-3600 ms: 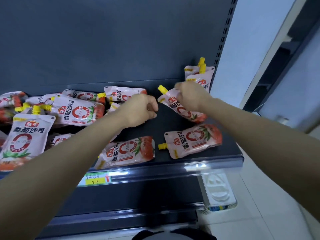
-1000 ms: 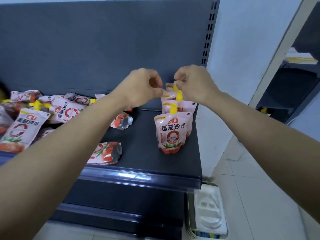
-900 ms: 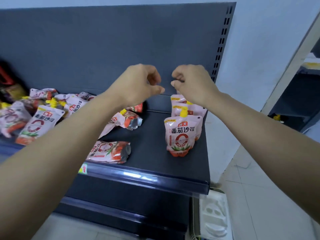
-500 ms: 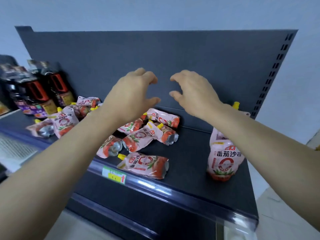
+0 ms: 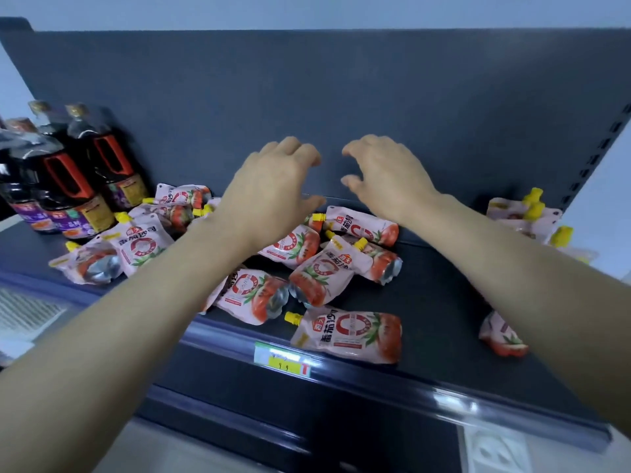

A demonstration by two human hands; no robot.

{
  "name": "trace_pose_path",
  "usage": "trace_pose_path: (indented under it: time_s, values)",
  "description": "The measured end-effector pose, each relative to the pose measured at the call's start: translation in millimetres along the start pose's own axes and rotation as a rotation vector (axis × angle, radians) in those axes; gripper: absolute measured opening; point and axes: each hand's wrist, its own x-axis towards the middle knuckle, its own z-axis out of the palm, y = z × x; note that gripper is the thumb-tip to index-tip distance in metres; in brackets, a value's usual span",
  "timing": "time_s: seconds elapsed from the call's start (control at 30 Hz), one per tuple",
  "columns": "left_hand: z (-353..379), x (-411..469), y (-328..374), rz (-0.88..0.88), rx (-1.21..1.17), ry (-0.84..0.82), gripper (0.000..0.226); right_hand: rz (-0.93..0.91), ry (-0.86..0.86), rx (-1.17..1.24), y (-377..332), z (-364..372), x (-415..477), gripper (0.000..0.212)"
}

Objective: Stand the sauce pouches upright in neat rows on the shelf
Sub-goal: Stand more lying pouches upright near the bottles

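Several pink tomato-sauce pouches with yellow caps lie flat in a loose heap [image 5: 321, 268] on the dark shelf [image 5: 437, 302]. One pouch [image 5: 351, 332] lies alone near the front edge. At the far right a short row of pouches [image 5: 526, 220] stands upright, partly hidden behind my right forearm. My left hand [image 5: 273, 192] hovers above the heap with fingers spread and nothing in it. My right hand [image 5: 386, 175] hovers beside it, also empty and spread, above a pouch [image 5: 362, 227] at the back.
Dark sauce bottles [image 5: 68, 179] stand at the back left of the shelf. More flat pouches [image 5: 136, 244] lie in front of them. A price label [image 5: 283, 360] sits on the shelf's front rail. The grey back panel [image 5: 341, 90] rises behind.
Both hands have let go of the upright pouches at the right and opened. They and the view have swung left over the heap of flat pouches.
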Motion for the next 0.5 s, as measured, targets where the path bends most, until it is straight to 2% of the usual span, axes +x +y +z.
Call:
trace_pose_path:
  time_s: [0.37, 0.5]
  values:
    - [19, 10, -12, 0.003, -0.024, -0.099, 0.042, 0.116, -0.184, 0.022, 25, 43, 33, 0.033]
    - [41, 12, -15, -0.048, 0.003, -0.168, 0.038, 0.095, -0.231, 0.013, 37, 69, 45, 0.034]
